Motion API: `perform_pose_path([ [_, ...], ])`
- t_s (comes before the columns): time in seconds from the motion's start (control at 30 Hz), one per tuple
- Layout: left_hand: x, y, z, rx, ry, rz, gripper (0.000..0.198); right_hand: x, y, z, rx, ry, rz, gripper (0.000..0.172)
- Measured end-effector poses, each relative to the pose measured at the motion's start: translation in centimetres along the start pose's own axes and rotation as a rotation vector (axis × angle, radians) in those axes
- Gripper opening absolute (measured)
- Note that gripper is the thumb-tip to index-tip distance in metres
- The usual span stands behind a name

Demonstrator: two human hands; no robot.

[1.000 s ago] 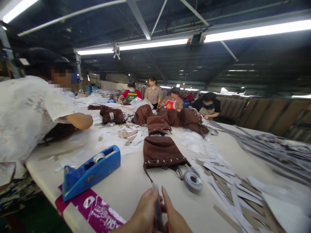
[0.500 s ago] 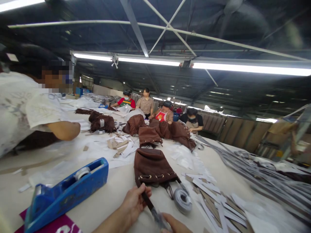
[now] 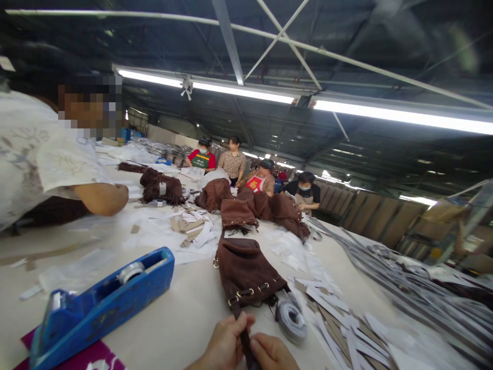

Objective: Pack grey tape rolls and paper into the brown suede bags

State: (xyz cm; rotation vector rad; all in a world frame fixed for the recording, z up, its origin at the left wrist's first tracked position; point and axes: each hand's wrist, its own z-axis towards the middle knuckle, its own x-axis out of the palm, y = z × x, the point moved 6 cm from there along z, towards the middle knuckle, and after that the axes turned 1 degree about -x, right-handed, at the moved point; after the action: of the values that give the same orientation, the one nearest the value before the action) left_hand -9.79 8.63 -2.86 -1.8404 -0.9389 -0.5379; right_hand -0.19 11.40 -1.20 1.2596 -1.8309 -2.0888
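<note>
A dark brown bag point(image 3: 248, 267) with metal eyelets lies in front of me on the pale table, its eyelet edge toward me. From that edge a brown strap point(image 3: 245, 341) runs down into both hands. My left hand point(image 3: 227, 339) pinches the strap near the bag. Just beside it, at the lower edge of the view, my right hand point(image 3: 271, 352) is closed on the same strap. A roll of grey strip point(image 3: 291, 319) touches the bag's right corner. Further back lies another brown bag point(image 3: 236, 213).
At the left stands a blue tape dispenser point(image 3: 103, 308) on a purple sheet. A person in a white shirt point(image 3: 42, 154) leans over the table, far left. Paper strips point(image 3: 346, 329) and long grey strips point(image 3: 385, 272) cover the right. Brown bundles and several people are behind.
The bag has turned a little and shifted toward me. My right hand has moved up along the strap, closer to my left hand, and the clear wrapping by it is out of sight.
</note>
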Motion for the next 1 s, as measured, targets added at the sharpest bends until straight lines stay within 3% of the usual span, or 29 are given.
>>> perform_pose_path([
  [0.1,0.3,0.6,-0.3,-0.028,-0.019,-0.016,0.019,0.4,-0.3,0.0,0.067,-0.035,0.149,0.052],
  [0.3,0.0,-1.2,-0.7,-0.021,-0.082,-0.072,0.020,1.3,-1.2,-2.4,0.260,-0.078,0.678,0.059],
  [0.53,0.1,-1.1,-0.9,-0.033,-0.069,-0.051,0.022,0.7,-0.3,-2.8,0.062,-0.018,0.393,0.031],
  [0.67,0.4,-0.6,-1.3,-0.032,-0.063,-0.029,0.024,-0.3,1.6,-2.3,-0.013,-0.141,0.197,0.017],
  [0.8,1.2,0.1,-1.6,-0.021,0.030,0.016,0.026,-1.6,4.0,-1.8,-0.116,-0.273,-0.030,0.017],
  [0.93,1.3,0.1,-1.4,-0.055,0.079,-0.003,0.013,-2.6,5.6,-0.7,-0.139,-0.326,-0.174,0.016],
  [1.0,1.0,-0.6,-1.1,-0.091,0.073,-0.072,0.019,-2.7,5.9,-0.2,-0.133,-0.334,-0.195,0.016],
])
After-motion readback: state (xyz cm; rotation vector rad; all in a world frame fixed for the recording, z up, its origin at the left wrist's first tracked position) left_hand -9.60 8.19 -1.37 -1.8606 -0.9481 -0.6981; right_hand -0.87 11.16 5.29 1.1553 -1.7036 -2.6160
